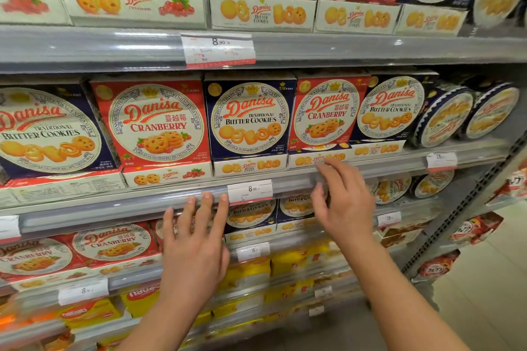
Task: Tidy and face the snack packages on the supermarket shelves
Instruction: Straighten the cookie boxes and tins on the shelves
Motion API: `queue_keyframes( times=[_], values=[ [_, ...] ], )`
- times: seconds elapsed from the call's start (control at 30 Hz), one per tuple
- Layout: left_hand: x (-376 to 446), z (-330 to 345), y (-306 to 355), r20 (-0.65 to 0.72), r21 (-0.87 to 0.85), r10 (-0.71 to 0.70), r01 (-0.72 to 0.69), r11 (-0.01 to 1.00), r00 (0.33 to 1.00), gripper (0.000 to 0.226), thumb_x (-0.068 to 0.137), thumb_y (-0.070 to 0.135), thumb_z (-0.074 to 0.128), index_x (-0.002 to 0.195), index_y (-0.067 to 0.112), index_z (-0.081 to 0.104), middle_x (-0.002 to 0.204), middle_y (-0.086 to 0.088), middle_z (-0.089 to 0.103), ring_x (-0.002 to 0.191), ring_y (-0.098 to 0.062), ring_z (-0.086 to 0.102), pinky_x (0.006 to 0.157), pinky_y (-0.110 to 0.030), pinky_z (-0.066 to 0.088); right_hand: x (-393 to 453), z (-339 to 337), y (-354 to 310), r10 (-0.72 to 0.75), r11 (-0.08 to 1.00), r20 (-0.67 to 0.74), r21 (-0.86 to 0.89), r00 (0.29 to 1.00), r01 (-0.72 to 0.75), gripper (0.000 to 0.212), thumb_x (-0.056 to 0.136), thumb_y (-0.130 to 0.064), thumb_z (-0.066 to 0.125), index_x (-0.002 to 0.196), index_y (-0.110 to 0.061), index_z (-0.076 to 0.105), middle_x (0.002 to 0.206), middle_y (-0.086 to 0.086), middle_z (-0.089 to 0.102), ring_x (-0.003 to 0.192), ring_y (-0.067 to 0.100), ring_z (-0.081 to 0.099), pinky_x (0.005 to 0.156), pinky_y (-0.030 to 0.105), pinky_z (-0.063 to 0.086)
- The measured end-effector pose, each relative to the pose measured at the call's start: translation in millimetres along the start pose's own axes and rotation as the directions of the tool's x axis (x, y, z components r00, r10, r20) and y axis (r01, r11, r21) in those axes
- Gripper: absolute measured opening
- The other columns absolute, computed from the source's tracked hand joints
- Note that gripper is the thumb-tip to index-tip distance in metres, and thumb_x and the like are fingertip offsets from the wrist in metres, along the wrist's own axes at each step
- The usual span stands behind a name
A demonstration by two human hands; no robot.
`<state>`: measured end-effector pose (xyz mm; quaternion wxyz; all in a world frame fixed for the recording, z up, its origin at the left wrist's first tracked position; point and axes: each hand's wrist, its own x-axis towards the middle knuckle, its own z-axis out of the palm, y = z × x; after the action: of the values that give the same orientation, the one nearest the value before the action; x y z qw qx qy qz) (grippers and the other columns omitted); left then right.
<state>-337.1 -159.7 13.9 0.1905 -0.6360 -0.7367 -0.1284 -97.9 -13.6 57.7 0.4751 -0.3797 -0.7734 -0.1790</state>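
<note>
- Both hands reach toward a supermarket shelf of cookie boxes; neither holds a package.
- Left hand (194,248) is spread flat, fingers apart, its fingertips (206,196) resting at the clear plastic price rail (114,209) of the middle shelf.
- Right hand (343,202) is raised just to the right, fingers loosely open, its upper fingertips at the shelf edge directly below a red Cranberry box (325,111); whether they touch the flat box beneath it cannot be told.
- Between the two hands, a white price tag (250,191) reading 8.90 sits clipped in the rail.
- On the middle shelf, upright boxes face forward in an alternating row: a blue Butter Cookies box (48,131) at far left, a red Cranberry box (154,122), a blue Butter Cookies box (249,117), the red box above the right hand, then another blue box (390,108).
- These stand on flat-lying boxes (249,166) whose narrow sides show at the shelf front.
- Round blue cookie tins (445,117) lean tilted at the right end of the same shelf.
- Above, a second shelf carries the same brand, with another 8.90 tag (218,50) on its rail.
- Below the hands, more Cranberry boxes (111,242) and yellow packages (288,262) fill the lower shelves, blurred.
</note>
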Motion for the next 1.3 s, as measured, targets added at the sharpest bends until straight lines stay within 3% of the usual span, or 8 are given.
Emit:
queue_keyframes(
  times=[0.13,0.4,0.57,0.67,0.8,1.03,1.2,1.3],
  values=[
    [0.4,-1.6,-2.6,0.037,-0.049,0.016,-0.014,0.999,0.999,0.107,0.065,0.037,0.085,0.157,0.014,0.036,0.155,-0.020,0.044,0.140,-0.046,0.043,0.114,-0.069,0.024,62.9,-22.7,-2.9,0.000,0.997,0.078,-0.078,0.997,0.006,0.057,0.090,-0.015,0.061,0.144,0.000,0.048,0.150,0.020,0.045,0.137,0.035,0.043,0.116,0.048,0.036],
    [-3.3,-2.1,-9.5,0.043,-0.127,0.036,-0.030,0.991,0.998,0.110,0.066,0.033,0.083,0.160,0.018,0.027,0.157,-0.016,0.042,0.143,-0.042,0.042,0.114,-0.067,0.024,112.6,-32.5,-0.8,0.080,0.942,0.332,-0.333,0.940,0.037,0.083,0.094,-0.033,0.058,0.160,-0.007,0.015,0.164,0.019,0.022,0.152,0.036,0.022,0.125,0.050,0.021],
    [-4.7,2.1,-5.2,0.012,-0.115,0.035,-0.033,0.993,0.999,0.104,0.070,0.034,0.080,0.159,0.017,0.029,0.158,-0.016,0.040,0.146,-0.043,0.036,0.118,-0.067,0.020,128.4,-48.8,-5.9,0.064,0.936,0.300,-0.348,0.952,0.047,0.081,0.089,-0.030,0.067,0.155,-0.003,0.028,0.148,0.024,0.041,0.138,0.039,0.039,0.117,0.051,0.035],
    [-4.6,1.7,-5.3,0.019,-0.090,0.019,-0.017,0.996,1.000,0.100,0.076,0.037,0.076,0.160,0.017,0.027,0.161,-0.016,0.036,0.149,-0.042,0.030,0.121,-0.065,0.012,125.1,-58.9,-7.3,0.039,0.941,0.258,-0.334,0.965,0.052,0.066,0.089,-0.028,0.068,0.146,-0.005,0.042,0.141,0.023,0.047,0.132,0.038,0.043,0.112,0.050,0.040],
    [-3.2,-1.6,-3.0,0.018,-0.092,0.014,-0.012,0.996,1.000,0.099,0.074,0.037,0.077,0.159,0.017,0.030,0.160,-0.016,0.038,0.147,-0.043,0.032,0.119,-0.067,0.018,125.5,-78.1,5.8,0.011,0.967,0.215,-0.250,0.976,0.044,0.048,0.088,-0.027,0.071,0.128,-0.007,0.054,0.139,0.018,0.053,0.130,0.036,0.048,0.111,0.048,0.040],
    [-4.3,-5.1,1.9,-0.009,-0.065,0.003,-0.003,0.998,1.000,0.097,0.074,0.035,0.078,0.158,0.016,0.033,0.158,-0.017,0.040,0.144,-0.043,0.037,0.118,-0.066,0.021,136.2,-96.5,25.7,-0.066,0.976,0.444,-0.159,0.894,0.151,0.063,0.078,-0.021,0.085,0.134,-0.011,0.056,0.121,0.013,0.062,0.110,0.036,0.057,0.089,0.051,0.050],
    [-1.2,-15.8,1.7,-0.002,-0.067,-0.036,0.036,0.997,0.999,0.083,0.075,0.037,0.074,0.152,0.021,0.045,0.149,-0.011,0.048,0.134,-0.037,0.043,0.112,-0.061,0.035,137.8,-113.9,30.8,-0.157,0.980,0.481,-0.033,0.862,0.197,0.058,0.082,-0.036,0.076,0.133,-0.016,0.057,0.123,0.005,0.060,0.111,0.026,0.056,0.086,0.044,0.051],
    [1.9,-28.7,-3.5,0.043,-0.100,-0.055,0.059,0.993,0.998,0.070,0.083,0.045,0.057,0.151,0.030,0.045,0.147,-0.003,0.049,0.129,-0.031,0.047,0.111,-0.053,0.040,138.1,-116.6,27.9,-0.211,0.977,0.515,0.123,0.831,0.173,0.054,0.083,-0.049,0.070,0.126,-0.017,0.060,0.113,-0.002,0.063,0.098,0.018,0.059,0.077,0.038,0.053]
  ],
)
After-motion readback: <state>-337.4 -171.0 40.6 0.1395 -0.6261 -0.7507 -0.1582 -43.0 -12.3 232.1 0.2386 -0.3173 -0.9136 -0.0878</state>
